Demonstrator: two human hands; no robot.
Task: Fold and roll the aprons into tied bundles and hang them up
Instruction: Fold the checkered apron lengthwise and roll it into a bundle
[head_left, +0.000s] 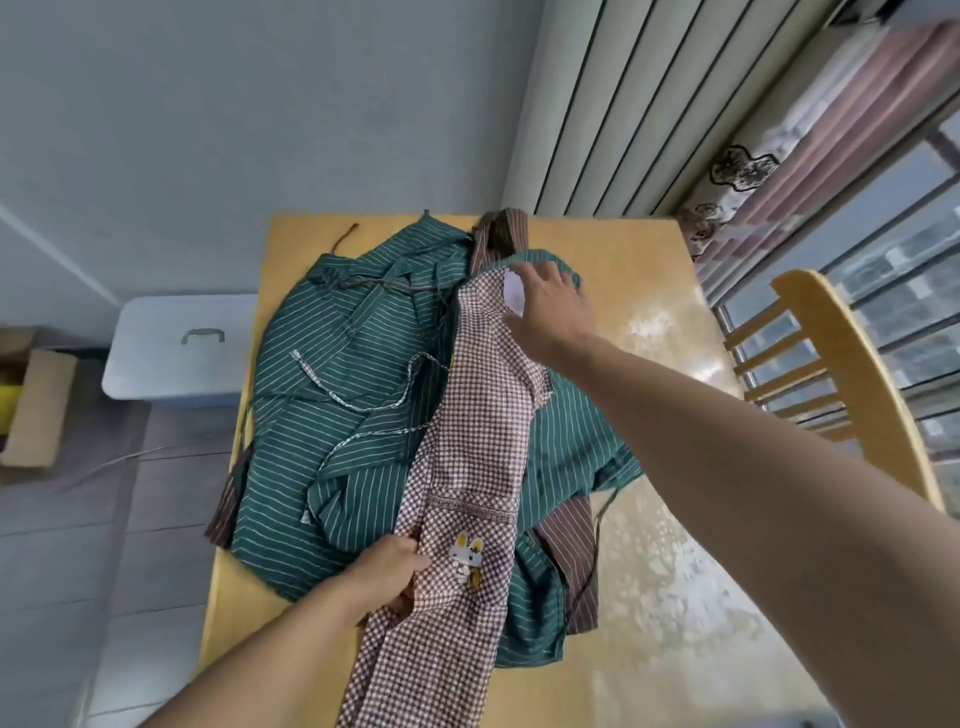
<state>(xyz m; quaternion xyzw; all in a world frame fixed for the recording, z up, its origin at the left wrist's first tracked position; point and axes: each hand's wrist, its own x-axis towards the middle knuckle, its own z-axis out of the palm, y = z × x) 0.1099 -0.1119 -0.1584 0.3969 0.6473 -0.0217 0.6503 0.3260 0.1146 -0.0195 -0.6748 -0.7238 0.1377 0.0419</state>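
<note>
A yellow worktop (649, 322) stands by a grey wall, with a chair (852, 364) beside it. A heap of green aprons (332, 374) lies on it. The checked apron (478, 415) lies on top. The left hand (389, 571) pinches its near edge. The right hand (550, 306) lies flat on its far end, fingers spread.

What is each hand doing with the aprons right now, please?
Left hand: pinches the checked apron near its rabbit patch.
Right hand: open, fingers spread on the apron's far end.
</note>
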